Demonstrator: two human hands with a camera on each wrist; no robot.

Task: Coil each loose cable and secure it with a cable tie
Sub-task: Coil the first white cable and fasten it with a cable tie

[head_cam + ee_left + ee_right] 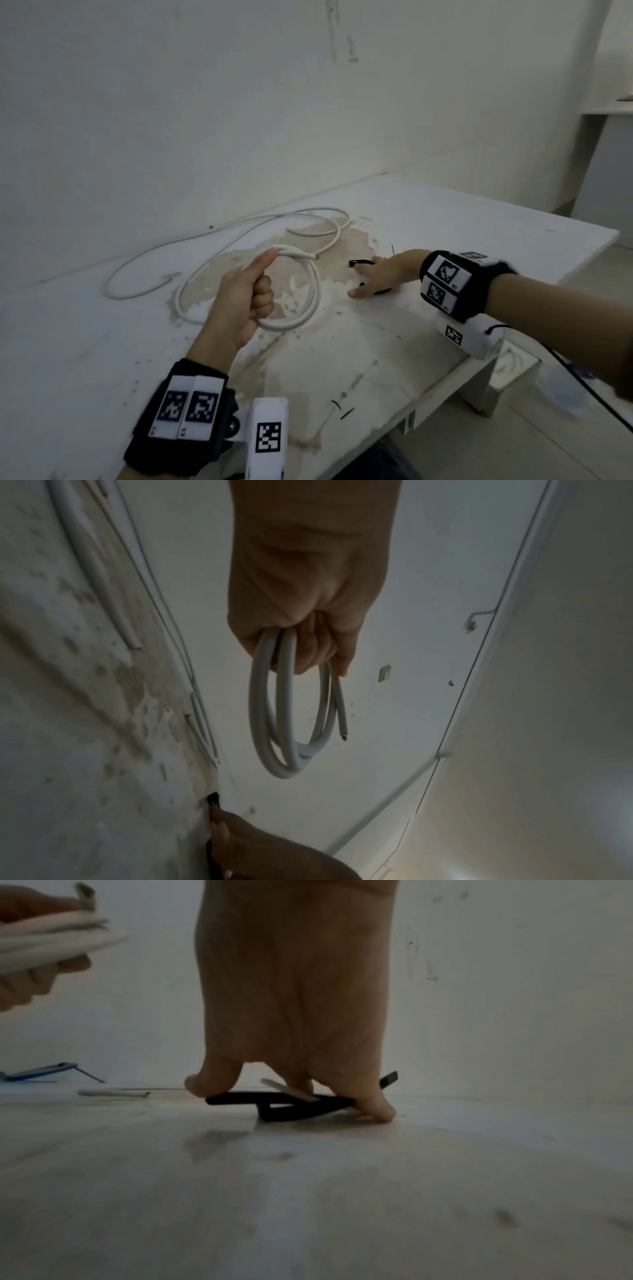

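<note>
My left hand [255,291] is raised above the table and grips a coil of thick white cable [310,294], thumb lying along its top. In the left wrist view the coil [284,729] hangs in about three loops from the curled fingers [308,647], one cut end free. My right hand [368,279] lies flat on the table to the right of the coil. Its thumb and straight fingers [377,1107] press on black cable ties [291,1104]; one tie end [356,263] sticks out past the fingers.
Loose white cables [212,240] sprawl over the stained white table [342,342] behind the coil, near the wall. Small black scraps [344,411] lie near the front edge. The table's right edge [534,294] runs close to my right wrist. A blue object [37,1072] lies far left.
</note>
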